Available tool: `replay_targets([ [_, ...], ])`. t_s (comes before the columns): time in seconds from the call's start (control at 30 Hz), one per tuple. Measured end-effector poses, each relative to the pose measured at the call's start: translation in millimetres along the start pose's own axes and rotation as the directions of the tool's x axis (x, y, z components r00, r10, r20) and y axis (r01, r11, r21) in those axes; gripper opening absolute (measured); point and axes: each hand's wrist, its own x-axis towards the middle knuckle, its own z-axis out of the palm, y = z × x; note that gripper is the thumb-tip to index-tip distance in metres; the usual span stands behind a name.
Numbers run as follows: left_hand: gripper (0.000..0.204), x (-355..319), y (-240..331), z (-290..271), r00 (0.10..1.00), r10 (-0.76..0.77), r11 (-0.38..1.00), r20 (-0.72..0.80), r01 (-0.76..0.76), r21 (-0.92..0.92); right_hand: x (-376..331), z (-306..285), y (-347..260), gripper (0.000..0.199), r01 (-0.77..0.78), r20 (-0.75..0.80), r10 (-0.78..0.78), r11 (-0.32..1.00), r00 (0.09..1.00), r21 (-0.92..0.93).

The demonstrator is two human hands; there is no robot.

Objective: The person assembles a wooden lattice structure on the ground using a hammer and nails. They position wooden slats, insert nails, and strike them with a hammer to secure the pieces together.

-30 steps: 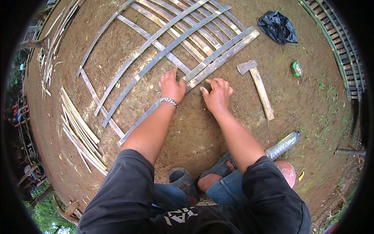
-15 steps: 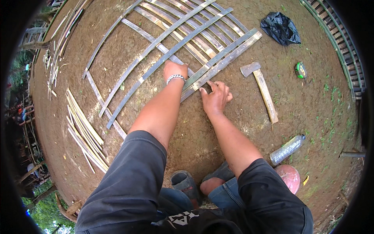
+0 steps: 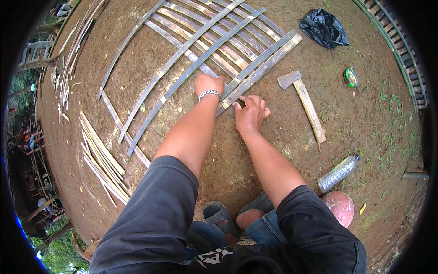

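Note:
A lattice of flat bamboo strips (image 3: 180,83) lies on the soil, long strips crossed over several slats. My left hand (image 3: 210,85), with a chain bracelet at the wrist, is closed around the lattice near the near ends of its two rightmost strips; its fingertips are hidden beneath the hand. Just right of the outermost pale strip (image 3: 264,68), my right hand (image 3: 252,113) has its fingers curled, thumb and forefinger close together by the strip's edge. Whatever it pinches, if anything, is too small to make out.
To the right lie a hatchet (image 3: 306,102), a green tape measure (image 3: 351,76), a black plastic bag (image 3: 325,28), a plastic bottle (image 3: 338,173) and a reddish round object (image 3: 339,208). Thin split bamboo sticks (image 3: 102,155) lie at left, more strips (image 3: 77,50) farther off. A bamboo fence (image 3: 397,50) borders the right.
My left hand has shifted slightly right, closer to my right hand, along the strip ends. The right hand stays almost in place. The whole view has moved a little.

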Motion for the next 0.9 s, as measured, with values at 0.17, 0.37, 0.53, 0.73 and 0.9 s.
replay_targets([
  [0.17, 0.069, -2.7, 1.9, 3.4, 1.000, 0.005, 1.000, -0.005, -0.005, -0.028, 1.3, 2.5, 6.9, 0.032, 0.021, -0.033, -0.021, 1.000, 0.999, 0.014],
  [0.37, 0.069, -4.1, 5.0, 1.2, 1.000, -0.019, 0.999, -0.007, 0.019, -0.041, 3.9, 3.9, 5.3, 0.030, 0.022, -0.052, -0.021, 1.000, 0.998, 0.020],
  [0.53, 0.062, -9.5, 6.4, -1.4, 0.999, 0.020, 0.999, -0.028, -0.022, -0.043, 3.7, 3.2, 5.9, 0.029, 0.027, -0.052, -0.027, 1.000, 0.998, 0.004],
  [0.73, 0.064, -4.9, 1.0, 0.6, 1.000, 0.021, 0.999, -0.023, -0.022, -0.042, 3.5, 4.3, 4.6, 0.029, 0.032, -0.058, -0.032, 0.999, 0.998, -0.007],
  [0.9, 0.065, -1.1, -2.3, 6.3, 0.999, 0.018, 0.998, -0.031, -0.019, -0.058, 3.8, 5.5, 6.4, 0.029, 0.036, -0.077, -0.035, 0.999, 0.996, 0.003],
])
